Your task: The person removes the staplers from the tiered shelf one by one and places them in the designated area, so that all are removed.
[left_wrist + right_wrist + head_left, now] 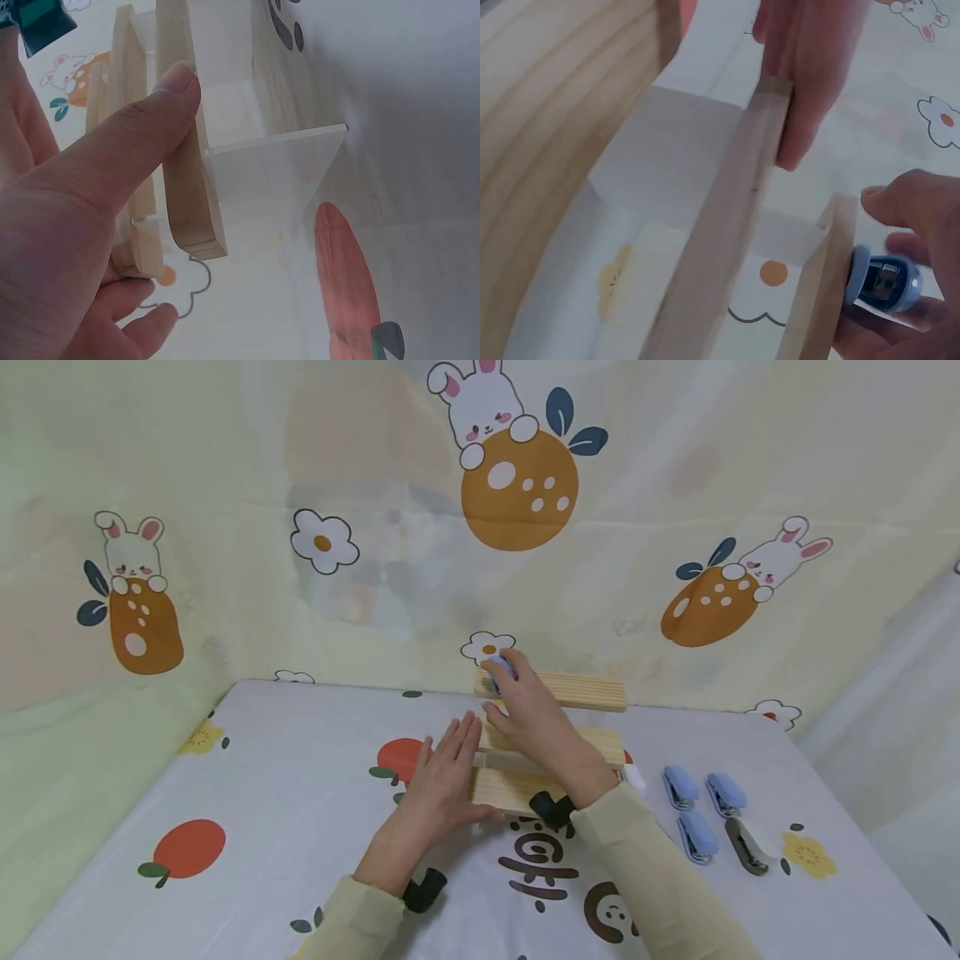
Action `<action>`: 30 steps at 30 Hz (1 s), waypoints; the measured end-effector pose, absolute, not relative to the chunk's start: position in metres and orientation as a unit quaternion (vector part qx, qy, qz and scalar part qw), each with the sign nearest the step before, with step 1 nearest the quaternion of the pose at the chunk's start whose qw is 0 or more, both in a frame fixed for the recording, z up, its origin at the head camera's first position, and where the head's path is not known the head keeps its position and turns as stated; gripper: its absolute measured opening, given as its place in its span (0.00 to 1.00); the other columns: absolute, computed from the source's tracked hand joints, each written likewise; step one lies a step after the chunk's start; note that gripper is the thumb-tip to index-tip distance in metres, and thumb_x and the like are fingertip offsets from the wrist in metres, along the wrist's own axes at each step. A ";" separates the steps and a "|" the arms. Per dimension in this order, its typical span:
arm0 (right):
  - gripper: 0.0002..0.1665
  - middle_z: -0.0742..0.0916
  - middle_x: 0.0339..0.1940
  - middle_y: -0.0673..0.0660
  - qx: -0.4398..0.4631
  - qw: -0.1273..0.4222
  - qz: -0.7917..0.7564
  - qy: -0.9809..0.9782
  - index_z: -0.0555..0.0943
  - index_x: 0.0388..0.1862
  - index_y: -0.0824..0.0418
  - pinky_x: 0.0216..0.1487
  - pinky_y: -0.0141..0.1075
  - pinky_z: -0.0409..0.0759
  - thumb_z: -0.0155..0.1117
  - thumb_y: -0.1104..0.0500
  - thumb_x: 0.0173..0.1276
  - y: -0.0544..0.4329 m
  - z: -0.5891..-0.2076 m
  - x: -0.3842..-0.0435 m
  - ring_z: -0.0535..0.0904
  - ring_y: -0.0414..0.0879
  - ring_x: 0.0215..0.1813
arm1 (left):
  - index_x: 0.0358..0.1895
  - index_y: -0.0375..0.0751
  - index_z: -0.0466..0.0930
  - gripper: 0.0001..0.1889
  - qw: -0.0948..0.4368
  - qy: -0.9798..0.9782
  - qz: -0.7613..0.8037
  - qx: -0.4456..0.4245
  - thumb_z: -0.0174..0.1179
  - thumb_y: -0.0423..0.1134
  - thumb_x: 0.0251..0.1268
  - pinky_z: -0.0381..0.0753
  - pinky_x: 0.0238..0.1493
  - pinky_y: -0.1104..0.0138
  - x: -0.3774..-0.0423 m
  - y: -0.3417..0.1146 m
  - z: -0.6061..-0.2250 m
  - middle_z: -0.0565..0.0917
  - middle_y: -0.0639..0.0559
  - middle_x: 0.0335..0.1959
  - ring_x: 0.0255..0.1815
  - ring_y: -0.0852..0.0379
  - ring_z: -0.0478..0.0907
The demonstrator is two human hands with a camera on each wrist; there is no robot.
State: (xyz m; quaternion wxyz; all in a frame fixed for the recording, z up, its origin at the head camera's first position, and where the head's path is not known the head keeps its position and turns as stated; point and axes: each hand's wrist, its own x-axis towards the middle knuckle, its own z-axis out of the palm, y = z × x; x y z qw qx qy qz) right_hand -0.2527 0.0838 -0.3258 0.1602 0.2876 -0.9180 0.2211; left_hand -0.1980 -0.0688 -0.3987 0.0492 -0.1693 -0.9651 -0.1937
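A stepped rack has three pale wooden slats on thin whitish side panels; the top slat stands at the back and the bottom slat at the front. Above the top slat's left end, my right hand pinches a small blue stapler. In the right wrist view the stapler sits right against that slat. My left hand rests at the rack's left end, its fingers stretched along the middle slat's end. Its thumb presses on a slat in the left wrist view.
Right of the rack, three blue staplers and a grey-and-white stapler lie on the table. A patterned cloth covers the table. Behind the rack hangs a printed curtain close to the table's back edge.
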 end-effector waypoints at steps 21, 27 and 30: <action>0.26 0.72 0.69 0.67 0.253 0.167 0.202 -0.931 0.74 0.66 0.68 0.55 0.46 0.84 0.60 0.69 0.68 0.078 -0.321 -0.259 0.83 0.61 0.56 | 0.80 0.41 0.46 0.68 0.048 -0.966 -0.193 -0.167 0.79 0.61 0.38 0.51 0.78 0.41 -0.197 -0.068 -0.398 0.51 0.48 0.82 0.82 0.47 0.48; 0.26 0.76 0.66 0.66 0.258 0.155 0.192 -0.934 0.72 0.66 0.68 0.62 0.48 0.80 0.59 0.68 0.69 0.077 -0.318 -0.260 0.79 0.60 0.63 | 0.80 0.40 0.46 0.68 0.057 -0.965 -0.190 -0.173 0.79 0.61 0.38 0.51 0.78 0.41 -0.196 -0.070 -0.397 0.51 0.47 0.82 0.82 0.46 0.49; 0.25 0.77 0.65 0.66 0.261 0.150 0.188 -0.935 0.73 0.66 0.69 0.64 0.48 0.79 0.59 0.68 0.70 0.078 -0.317 -0.260 0.78 0.59 0.64 | 0.80 0.39 0.45 0.68 0.059 -0.964 -0.189 -0.176 0.79 0.61 0.38 0.52 0.78 0.41 -0.195 -0.070 -0.397 0.51 0.47 0.82 0.82 0.47 0.49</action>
